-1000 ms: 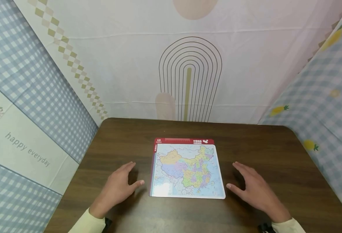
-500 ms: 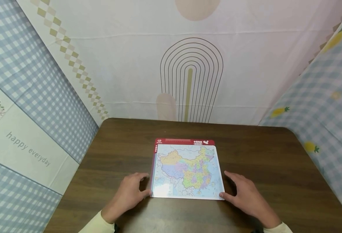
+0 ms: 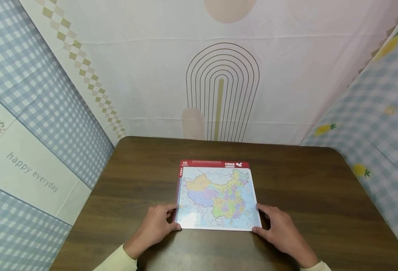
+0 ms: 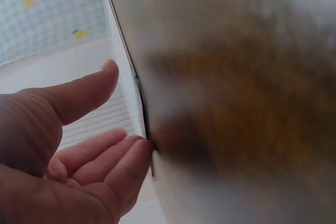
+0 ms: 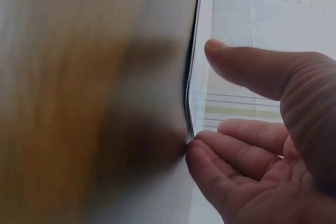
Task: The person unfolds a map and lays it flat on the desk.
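Observation:
A flat printed map board (image 3: pixel 215 199) with a red top border lies on the brown wooden table (image 3: pixel 134 165). At its near left corner is my left hand (image 3: pixel 156 224), its thumb tip over the corner and its fingers along the side edge. My right hand (image 3: pixel 276 227) mirrors this at the near right corner. In the left wrist view, bent fingertips (image 4: pixel 139 148) meet the board's thin edge while the thumb stands apart from them. The right wrist view has fingertips (image 5: pixel 194 148) at the opposite edge, the thumb likewise raised away from them.
Behind the table hangs a white cloth (image 3: pixel 144 75) with an arch pattern. Blue checked cloth (image 3: pixel 66 105) borders the left side, and checked cloth with pineapples (image 3: pixel 361 113) the right. Bare tabletop surrounds the board.
Both hands have moved inward from beside the map board to its near corners, and the gap between thumb and fingers has narrowed. The board lies where it was.

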`<state>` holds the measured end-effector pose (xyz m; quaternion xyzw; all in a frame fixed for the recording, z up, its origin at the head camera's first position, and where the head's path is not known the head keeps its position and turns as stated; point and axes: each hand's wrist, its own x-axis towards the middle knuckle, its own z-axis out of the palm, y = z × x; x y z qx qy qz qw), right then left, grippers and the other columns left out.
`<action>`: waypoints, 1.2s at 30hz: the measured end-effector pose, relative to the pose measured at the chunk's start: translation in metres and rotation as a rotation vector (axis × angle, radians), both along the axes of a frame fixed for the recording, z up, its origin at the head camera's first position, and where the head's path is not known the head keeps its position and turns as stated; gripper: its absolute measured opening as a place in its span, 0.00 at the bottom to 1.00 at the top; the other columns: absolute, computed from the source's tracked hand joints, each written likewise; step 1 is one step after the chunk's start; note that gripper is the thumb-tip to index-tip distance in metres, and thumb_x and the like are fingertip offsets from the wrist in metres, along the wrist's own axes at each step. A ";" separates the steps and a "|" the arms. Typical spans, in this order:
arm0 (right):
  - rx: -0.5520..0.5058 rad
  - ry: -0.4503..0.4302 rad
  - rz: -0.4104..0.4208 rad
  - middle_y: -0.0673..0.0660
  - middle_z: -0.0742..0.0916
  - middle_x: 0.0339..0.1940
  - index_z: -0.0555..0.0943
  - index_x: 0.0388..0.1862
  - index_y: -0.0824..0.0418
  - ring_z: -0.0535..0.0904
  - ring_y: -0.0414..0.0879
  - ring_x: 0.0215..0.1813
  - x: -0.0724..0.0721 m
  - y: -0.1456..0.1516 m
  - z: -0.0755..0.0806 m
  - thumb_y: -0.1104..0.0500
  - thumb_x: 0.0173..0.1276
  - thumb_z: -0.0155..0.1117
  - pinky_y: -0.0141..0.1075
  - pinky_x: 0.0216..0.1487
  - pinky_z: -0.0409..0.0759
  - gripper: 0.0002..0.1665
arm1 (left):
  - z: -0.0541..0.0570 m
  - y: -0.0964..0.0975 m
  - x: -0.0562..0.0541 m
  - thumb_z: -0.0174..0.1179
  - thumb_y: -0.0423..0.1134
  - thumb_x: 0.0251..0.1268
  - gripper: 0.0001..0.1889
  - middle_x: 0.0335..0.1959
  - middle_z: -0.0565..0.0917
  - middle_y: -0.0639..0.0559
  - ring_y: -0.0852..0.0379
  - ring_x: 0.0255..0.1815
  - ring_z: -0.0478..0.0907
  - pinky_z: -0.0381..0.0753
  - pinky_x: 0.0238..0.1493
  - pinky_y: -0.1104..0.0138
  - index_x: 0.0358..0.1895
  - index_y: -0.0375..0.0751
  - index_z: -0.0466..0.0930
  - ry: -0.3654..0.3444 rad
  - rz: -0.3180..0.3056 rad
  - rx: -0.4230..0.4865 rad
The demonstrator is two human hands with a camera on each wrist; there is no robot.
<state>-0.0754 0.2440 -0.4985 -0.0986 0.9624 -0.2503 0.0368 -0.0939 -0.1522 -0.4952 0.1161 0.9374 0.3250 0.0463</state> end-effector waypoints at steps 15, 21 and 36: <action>-0.152 -0.039 -0.062 0.66 0.85 0.65 0.79 0.71 0.67 0.86 0.54 0.60 0.001 -0.004 -0.007 0.59 0.53 0.88 0.35 0.52 0.87 0.47 | -0.007 0.004 0.001 0.84 0.26 0.41 0.39 0.46 0.89 0.41 0.51 0.48 0.88 0.88 0.43 0.70 0.64 0.27 0.81 -0.028 0.057 0.121; -0.156 -0.048 -0.063 0.68 0.84 0.65 0.78 0.71 0.69 0.86 0.56 0.60 0.001 -0.005 -0.007 0.59 0.52 0.89 0.34 0.51 0.87 0.48 | -0.006 0.005 0.002 0.85 0.26 0.41 0.39 0.46 0.89 0.40 0.51 0.48 0.87 0.88 0.43 0.70 0.64 0.27 0.82 -0.023 0.045 0.112; -0.079 -0.008 -0.009 0.63 0.87 0.62 0.78 0.71 0.68 0.87 0.51 0.56 -0.007 -0.002 -0.007 0.57 0.55 0.87 0.36 0.51 0.87 0.46 | -0.003 0.008 0.007 0.85 0.29 0.44 0.33 0.49 0.89 0.37 0.50 0.47 0.88 0.89 0.44 0.64 0.58 0.27 0.84 -0.004 -0.023 0.040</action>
